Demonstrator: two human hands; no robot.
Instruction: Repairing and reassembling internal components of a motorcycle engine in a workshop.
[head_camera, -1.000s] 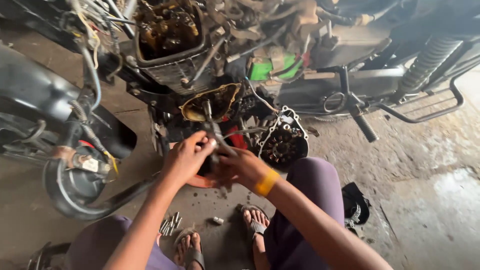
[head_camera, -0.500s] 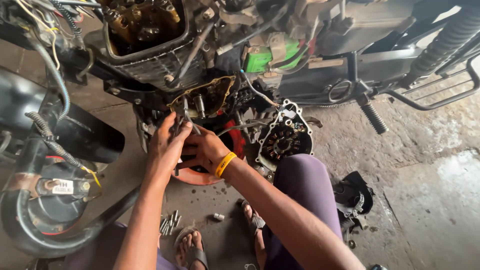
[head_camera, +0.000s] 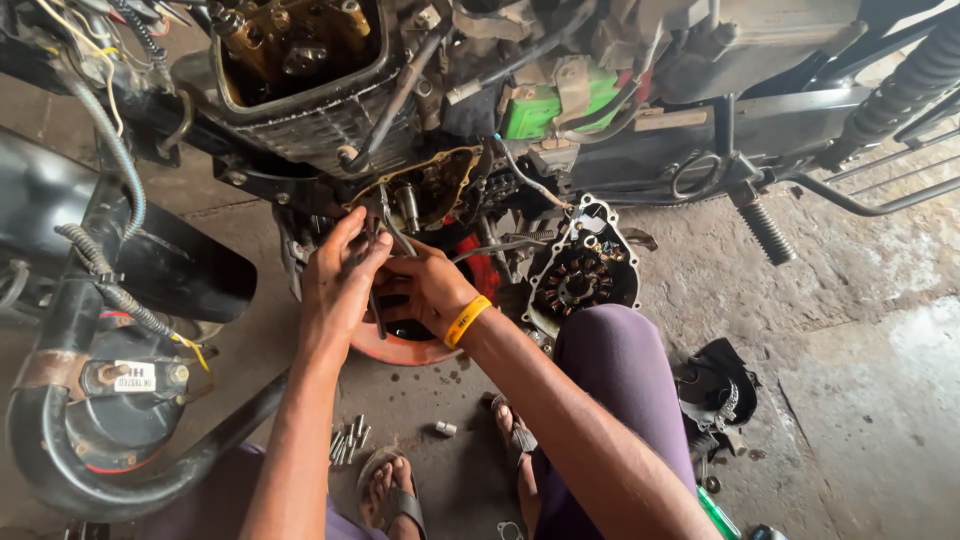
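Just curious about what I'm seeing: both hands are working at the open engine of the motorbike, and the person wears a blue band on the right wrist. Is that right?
Not quite: the wristband is yellow, not blue, as the head view shows. The rest holds: the left hand and right hand are both at the open engine of the motorbike, and the band sits on the right wrist.

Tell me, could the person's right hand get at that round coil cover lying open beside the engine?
Probably yes. The right hand is busy with the left hand at the open engine case, but the coil cover lies just to its right, face up, with nothing over it.
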